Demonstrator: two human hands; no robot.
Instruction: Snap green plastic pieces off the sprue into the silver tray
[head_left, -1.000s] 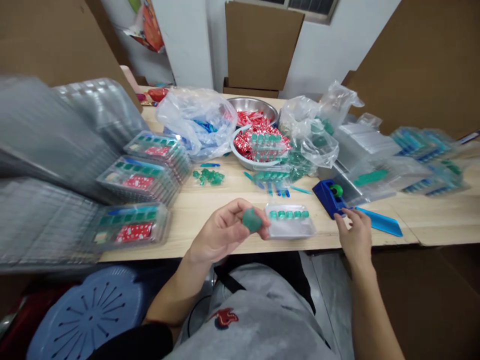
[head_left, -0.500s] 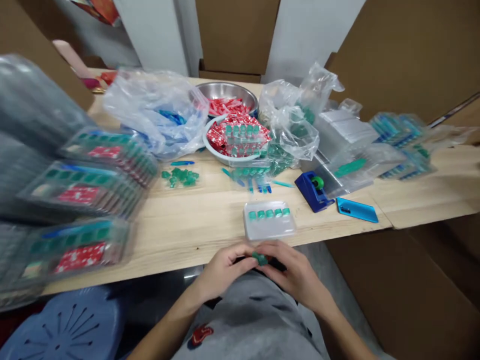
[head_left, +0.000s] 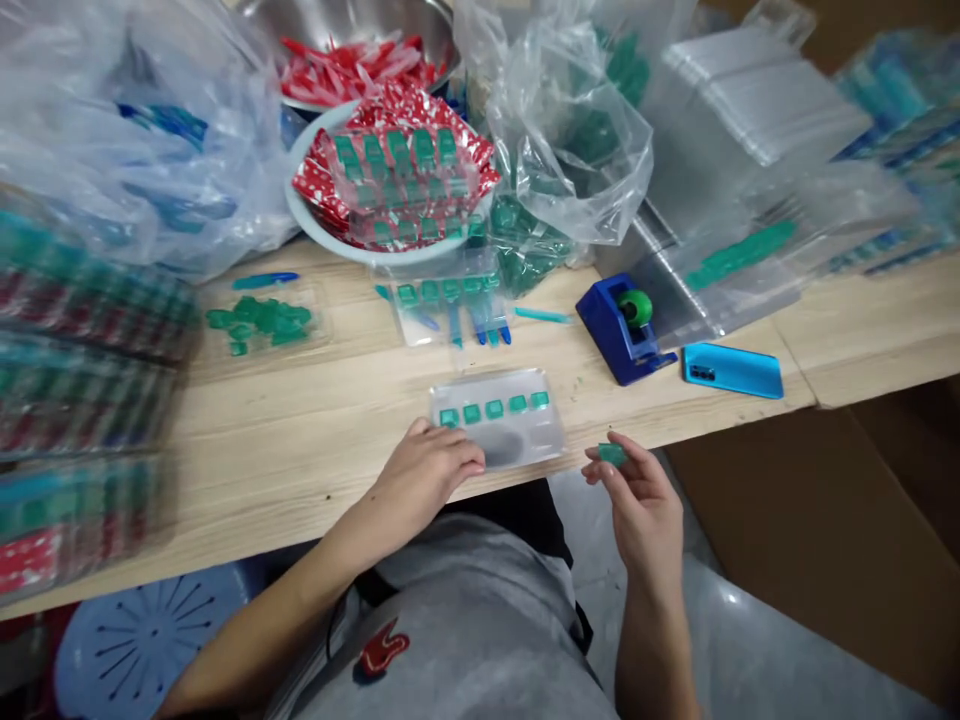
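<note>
A clear plastic tray lies at the table's front edge with a row of several small green blocks along its far side. Against its near left corner rests my left hand, fingers curled and closed on the tray edge, fingertips partly hidden. To the right of the tray, just past the table edge, my right hand pinches one small green translucent piece between thumb and fingers. A shallow clear tray of loose green pieces lies to the left, farther back.
A blue tape dispenser and a blue phone lie at right. Behind are a bowl of red packets, a steel bowl, plastic bags and stacked clear cases. Filled packs are piled at left.
My hands, together before at the near table edge around green pieces, have parted. The left has moved onto the tray; the right has moved rightward with a green piece. The view has shifted closer.
</note>
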